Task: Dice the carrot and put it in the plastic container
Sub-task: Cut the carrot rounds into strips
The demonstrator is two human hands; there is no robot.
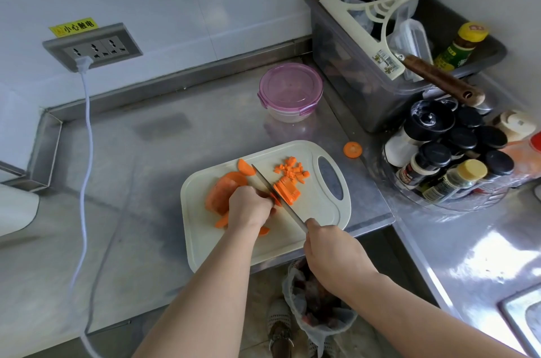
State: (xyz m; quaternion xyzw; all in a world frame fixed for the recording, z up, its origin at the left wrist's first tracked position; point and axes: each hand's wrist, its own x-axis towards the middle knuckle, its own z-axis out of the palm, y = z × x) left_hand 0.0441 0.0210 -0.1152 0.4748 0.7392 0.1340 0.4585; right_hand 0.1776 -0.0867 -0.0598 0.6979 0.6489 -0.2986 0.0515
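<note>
Both forearms reach in from the bottom of the head view. The right hand [330,246] is closed round the handle of the knife [275,196], its blade slanting across the cutting board [322,217]. The left hand [248,206], fingers curled under, presses down on the bundle of carrot strips [288,192] right against the blade's flat.

The board lies at the counter's [146,167] front edge, close to its right front corner. A small heap of dice [291,171] sits toward the board's far right; uncut carrot slabs [221,193] lie on its left half, partly under the left hand. The plastic container [289,91] stands well behind the board near the counter's back edge, its purple lid on, so nothing can go in yet.

The main risk, I judge, is the left knuckles: they touch the blade, and a strip rolling or a fingertip creeping forward would bring skin under the edge. Dice could also scatter off the board; one carrot end [352,149] already lies on the counter beyond the board's far right corner.

A grey bin [351,88] with a squeegee [380,15] stands just right of the container, and a rack of spice jars [448,158] crowds the board's right side, limiting room to swing the knife. A white cord [85,152] trails from the wall socket [92,47] down the counter's left side. A bag of scraps [316,299] hangs below the front edge.
</note>
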